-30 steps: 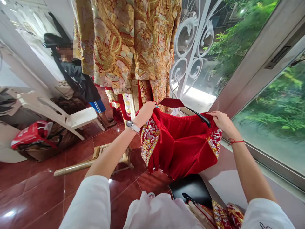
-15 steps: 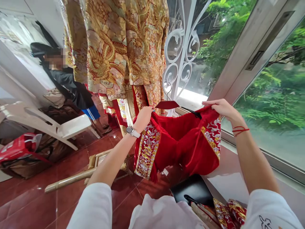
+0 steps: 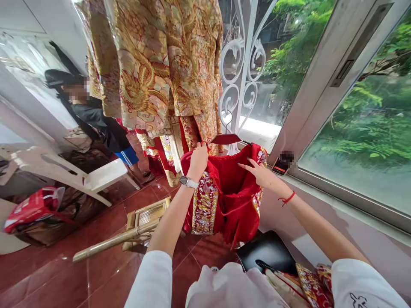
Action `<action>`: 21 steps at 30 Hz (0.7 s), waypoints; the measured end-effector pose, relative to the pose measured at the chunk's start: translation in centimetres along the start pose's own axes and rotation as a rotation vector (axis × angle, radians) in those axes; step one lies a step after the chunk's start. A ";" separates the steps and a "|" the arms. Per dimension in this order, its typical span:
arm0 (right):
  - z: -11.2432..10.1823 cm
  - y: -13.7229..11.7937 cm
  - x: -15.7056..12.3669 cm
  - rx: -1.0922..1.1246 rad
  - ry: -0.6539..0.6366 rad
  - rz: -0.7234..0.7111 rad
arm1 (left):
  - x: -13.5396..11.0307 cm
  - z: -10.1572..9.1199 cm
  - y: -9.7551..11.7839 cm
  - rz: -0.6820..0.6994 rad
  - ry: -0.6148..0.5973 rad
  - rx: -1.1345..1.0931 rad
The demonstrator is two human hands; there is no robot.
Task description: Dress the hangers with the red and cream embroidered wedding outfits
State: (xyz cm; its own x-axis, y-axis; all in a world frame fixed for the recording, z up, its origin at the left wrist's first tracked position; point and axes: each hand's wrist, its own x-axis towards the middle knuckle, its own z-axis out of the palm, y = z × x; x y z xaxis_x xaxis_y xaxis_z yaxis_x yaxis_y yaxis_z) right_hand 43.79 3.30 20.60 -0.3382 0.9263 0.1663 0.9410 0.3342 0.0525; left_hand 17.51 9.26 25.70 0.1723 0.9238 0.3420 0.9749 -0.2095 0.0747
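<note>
A red skirt [image 3: 239,218] with embroidered gold and silver panels hangs in front of me on a hanger [image 3: 226,139] with a dark red bar. My left hand [image 3: 198,160] is closed on the skirt's waistband at the left end of the hanger. At the right side of the waistband is my right hand [image 3: 261,174], its fingers stretched apart and touching the red cloth. The waist opening gapes between the two hands. Part of the hanger is hidden by the cloth.
Gold embroidered garments [image 3: 144,64] hang ahead, beside a white scrolled grille [image 3: 245,72]. A phone [image 3: 280,166] is on the window sill. Below are a black glossy item [image 3: 268,252] and a bamboo chair [image 3: 146,216]. At left are a white chair [image 3: 107,173] and a person [image 3: 99,124].
My right hand has moved left and spread its fingers, bringing the skirt's right side inward, so the waist is narrower. The left hand still grips the waistband. The phone has come into view.
</note>
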 end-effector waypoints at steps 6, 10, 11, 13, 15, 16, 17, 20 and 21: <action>2.4 0.5 1.3 0.176 0.224 -0.019 | 0.7 0.6 0.4 -0.017 -0.004 0.023; 2.8 -1.1 1.0 0.162 0.251 0.032 | 0.3 0.9 0.8 -0.080 0.023 0.044; 3.2 -1.9 0.5 0.158 0.286 0.063 | 0.2 0.9 0.9 -0.091 0.028 0.053; 4.5 -4.1 -0.9 0.155 0.408 0.119 | -0.1 0.9 1.0 -0.103 0.036 0.067; 6.7 -7.0 -2.1 0.208 0.517 0.125 | -0.2 0.9 1.2 -0.117 0.037 0.072; 8.1 -8.5 -2.3 0.278 0.528 0.112 | -0.3 1.0 1.3 -0.127 0.037 0.072; 9.6 -10.0 -2.3 0.382 0.493 0.107 | -0.4 1.0 1.4 -0.137 0.038 0.071; 14.2 -13.1 -0.8 0.663 0.163 0.263 | -0.6 1.1 1.7 -0.162 0.064 0.058; 15.5 -13.6 -0.1 0.692 0.065 0.314 | -0.7 1.2 1.8 -0.172 0.075 0.048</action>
State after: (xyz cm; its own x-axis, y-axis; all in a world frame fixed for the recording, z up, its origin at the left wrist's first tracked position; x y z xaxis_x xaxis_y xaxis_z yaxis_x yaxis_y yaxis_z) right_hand 30.92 1.34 4.60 -0.0343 0.9909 0.1299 0.7669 0.1094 -0.6324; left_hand 19.35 8.64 24.53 -0.0064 0.9178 0.3971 0.9950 -0.0337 0.0939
